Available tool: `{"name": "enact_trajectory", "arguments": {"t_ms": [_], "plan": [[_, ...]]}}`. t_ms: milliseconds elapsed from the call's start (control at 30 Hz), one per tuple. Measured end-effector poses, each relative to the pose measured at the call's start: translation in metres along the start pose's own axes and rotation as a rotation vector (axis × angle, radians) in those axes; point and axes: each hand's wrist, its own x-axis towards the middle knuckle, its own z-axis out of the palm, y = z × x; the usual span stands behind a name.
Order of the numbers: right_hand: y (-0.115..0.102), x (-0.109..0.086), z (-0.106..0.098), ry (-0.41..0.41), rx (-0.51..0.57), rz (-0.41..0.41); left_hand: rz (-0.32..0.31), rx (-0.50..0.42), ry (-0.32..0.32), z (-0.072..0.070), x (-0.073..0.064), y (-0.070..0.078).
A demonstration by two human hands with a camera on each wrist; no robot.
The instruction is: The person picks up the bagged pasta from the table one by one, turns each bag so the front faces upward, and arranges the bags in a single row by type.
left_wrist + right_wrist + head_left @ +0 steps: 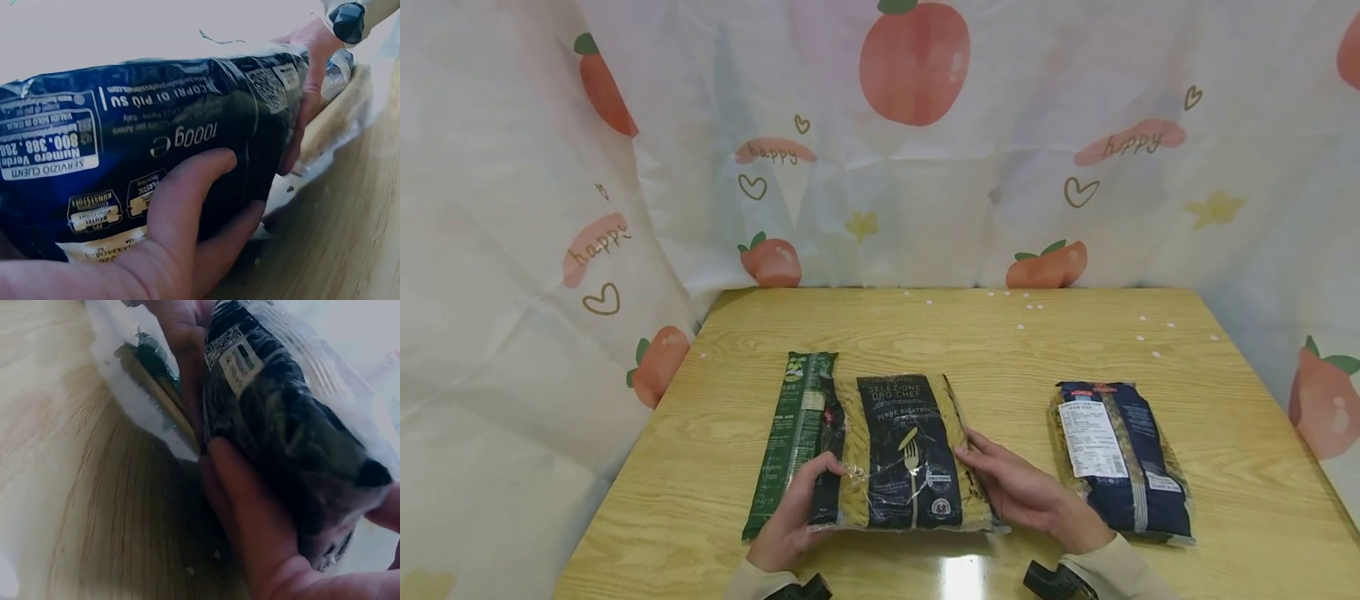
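Both hands hold a dark-labelled bag of penne pasta (891, 450) between them, its front turned up toward the head camera. My left hand (797, 504) grips the bag's left side, with the thumb over its edge. On the opposite side, my right hand (1018, 487) grips it, fingers partly hidden behind and below. The left wrist view shows the bag's dark side panel (181, 137) printed 1000g, the left thumb lying across it. A slim green pasta packet (786, 433) lies just left of the bag, partly covered by it and the left hand.
A blue pasta bag (1138, 492) with a white label lies on the right side of the wooden table (700, 467). Small white dots (1021, 327) are scattered toward the far edge. A fruit-patterned cloth (925, 217) hangs behind and at the sides.
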Motion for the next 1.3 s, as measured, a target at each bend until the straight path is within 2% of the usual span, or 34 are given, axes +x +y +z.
{"name": "enact_trajectory", "arguments": {"t_ms": [133,333,467,600,767,1033,1300], "plan": [[0.001,0.000,-0.002,0.022,-0.025,-0.017,-0.008,0.040,0.042,-0.001,0.002,-0.002],[0.001,-0.004,-0.004,0.009,-0.018,-0.038,-0.008,0.088,0.051,-0.003,0.006,-0.005],[0.000,-0.008,-0.002,0.050,-0.040,-0.032,-0.014,0.169,0.063,-0.006,0.005,-0.006],[0.000,-0.012,-0.001,0.088,-0.051,-0.027,0.010,0.250,0.054,-0.010,0.006,-0.008],[0.000,-0.014,-0.002,0.070,0.007,-0.036,0.055,0.316,0.023,-0.012,0.007,-0.011],[0.001,-0.020,-0.005,0.053,0.033,-0.045,0.100,0.384,0.133,-0.004,0.009,-0.016],[-0.001,-0.027,-0.008,0.041,0.040,-0.045,0.115,0.418,0.174,0.000,0.014,-0.015]]}}
